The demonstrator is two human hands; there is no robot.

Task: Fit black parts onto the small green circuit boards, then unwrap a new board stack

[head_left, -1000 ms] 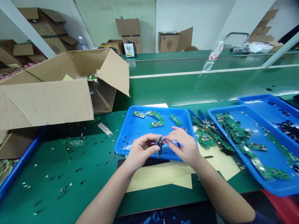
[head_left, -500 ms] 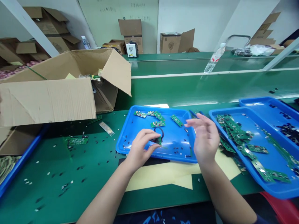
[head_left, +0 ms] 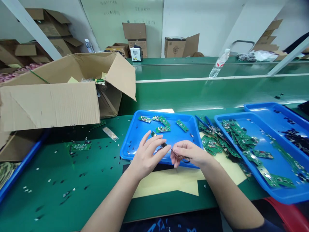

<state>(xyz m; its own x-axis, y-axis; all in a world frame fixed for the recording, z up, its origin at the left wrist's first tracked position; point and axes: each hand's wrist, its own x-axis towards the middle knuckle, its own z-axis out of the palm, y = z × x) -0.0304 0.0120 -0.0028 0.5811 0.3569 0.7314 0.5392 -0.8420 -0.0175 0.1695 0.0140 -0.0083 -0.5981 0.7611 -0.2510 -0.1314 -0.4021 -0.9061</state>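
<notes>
My left hand (head_left: 146, 156) is over the front of the blue tray (head_left: 124, 146), fingers closed around a small green circuit board (head_left: 154, 133), mostly hidden behind them. A small black piece (head_left: 163, 145) shows at its fingertips. Close beside it, my right hand (head_left: 187, 153) pinches a thin dark tool with a looped end (head_left: 186, 160), its tip pointing at the left fingertips. Whether the tip touches the board cannot be made out. Several green boards, one of them a slanted board (head_left: 182, 125), lie farther back in the same tray.
To the right, a second blue tray (head_left: 256, 120) holds piled boards, with loose boards (head_left: 211, 145) and blue-handled pliers (head_left: 209, 121) beside it. A large open carton (head_left: 50, 106) stands at left. Yellow paper (head_left: 166, 183) lies under the front tray. Black bits are scattered on the green table (head_left: 96, 190).
My right hand has come down and left from above the tray's right edge, and now grips the dark tool that lay in the tray. My left hand has turned slightly, still with the board.
</notes>
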